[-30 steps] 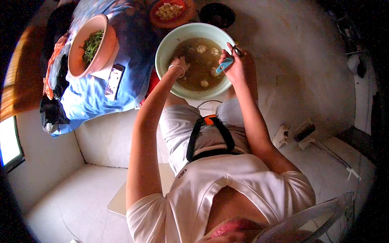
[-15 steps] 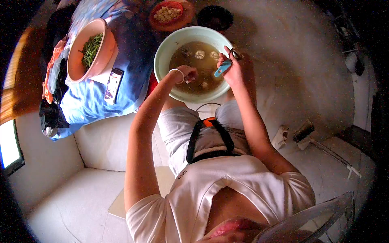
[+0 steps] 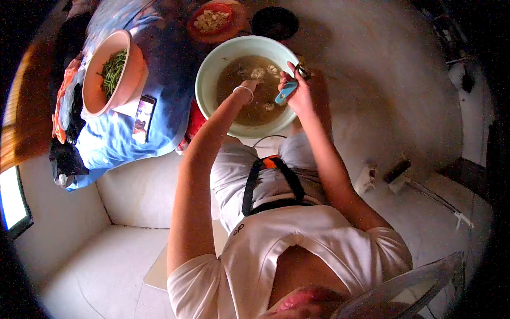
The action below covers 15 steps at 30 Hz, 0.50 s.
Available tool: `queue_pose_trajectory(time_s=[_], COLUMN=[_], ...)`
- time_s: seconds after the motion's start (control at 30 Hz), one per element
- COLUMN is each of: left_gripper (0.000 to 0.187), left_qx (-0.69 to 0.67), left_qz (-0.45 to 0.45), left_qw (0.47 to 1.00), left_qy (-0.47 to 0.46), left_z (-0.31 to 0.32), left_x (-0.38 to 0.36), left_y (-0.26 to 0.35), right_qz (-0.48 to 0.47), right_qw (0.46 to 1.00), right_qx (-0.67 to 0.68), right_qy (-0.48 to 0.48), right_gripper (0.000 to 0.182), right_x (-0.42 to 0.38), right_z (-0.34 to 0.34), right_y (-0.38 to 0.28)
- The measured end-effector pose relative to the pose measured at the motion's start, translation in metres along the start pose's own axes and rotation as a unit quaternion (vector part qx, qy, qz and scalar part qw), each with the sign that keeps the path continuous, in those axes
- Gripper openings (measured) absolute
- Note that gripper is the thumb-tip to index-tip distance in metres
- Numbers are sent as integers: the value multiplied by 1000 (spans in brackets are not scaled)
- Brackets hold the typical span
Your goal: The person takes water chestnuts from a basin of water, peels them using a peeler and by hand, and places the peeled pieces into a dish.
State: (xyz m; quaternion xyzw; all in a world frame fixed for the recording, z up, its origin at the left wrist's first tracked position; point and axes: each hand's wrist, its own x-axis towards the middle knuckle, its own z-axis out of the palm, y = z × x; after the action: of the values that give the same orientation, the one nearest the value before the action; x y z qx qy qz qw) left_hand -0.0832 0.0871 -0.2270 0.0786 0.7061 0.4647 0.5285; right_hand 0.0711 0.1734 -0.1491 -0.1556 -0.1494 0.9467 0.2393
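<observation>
A wide pale green basin [image 3: 208,58] of murky brownish water stands in front of my knees. Several whitish garlic bulbs [image 3: 258,73] float or sit in the water. My left hand [image 3: 249,85], with a white bracelet at the wrist, reaches over the water, its fingers stretched out and their tips right at a bulb. Above the basin's right rim, my right hand [image 3: 298,95] is closed around a blue-handled tool [image 3: 286,92]. The end of its handle sticks out toward the water, while a dark metal end shows past my fingers.
A pink bowl of green stalks [image 3: 112,74] and a phone [image 3: 143,119] rest on blue cloth [image 3: 164,125] at left. Beyond the basin are a red bowl with pale pieces [image 3: 211,20] and a black bowl [image 3: 274,23]. A brush [image 3: 397,171] lies on the floor at right.
My left hand has moved farther across the basin, from over the water to the bulbs, and its fingers have stretched out. My right hand keeps its hold on the tool.
</observation>
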Motion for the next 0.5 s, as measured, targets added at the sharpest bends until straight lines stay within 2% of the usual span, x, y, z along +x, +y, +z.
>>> queue_pose_trajectory(time_s=[0.07,0.1,0.13,0.17,0.2,0.23,0.37,0.47,0.5], left_gripper=[40,34,30,30,28,26,23,20,20], left_qx=[-151,43,233,233,-45,-319,-352,-279,-279], left_qz=[-26,178,367,366,180,-27,-61,25,26], left_qw=[988,979,888,889,962,920,914,951,951], left_qy=[-32,-94,-147,-147,-199,-227,-193,-130,-130], left_z=[8,5,4,4,5,5,-17,-39,-48], left_x=[-17,-23,-22,-19,-13,-13,-24,-33,-38], left_y=[6,8,7,10,15,21,37,50,57], right_qz=[4,-7,-7,-12,-17,-16,-21,-12,-11], right_qw=[1000,1000,1000,1000,1000,1000,1000,1000,1000], right_qx=[18,4,4,8,12,13,8,11,11], right_qy=[2,5,6,10,13,12,-6,-1,9], right_gripper=[38,36,36,36,36,36,37,39,39], right_x=[-1,-4,-5,-5,-5,-5,-3,-2,-2], right_z=[4,8,9,10,12,10,7,7,8], right_y=[0,0,-2,-2,-1,-1,-1,-1,-1])
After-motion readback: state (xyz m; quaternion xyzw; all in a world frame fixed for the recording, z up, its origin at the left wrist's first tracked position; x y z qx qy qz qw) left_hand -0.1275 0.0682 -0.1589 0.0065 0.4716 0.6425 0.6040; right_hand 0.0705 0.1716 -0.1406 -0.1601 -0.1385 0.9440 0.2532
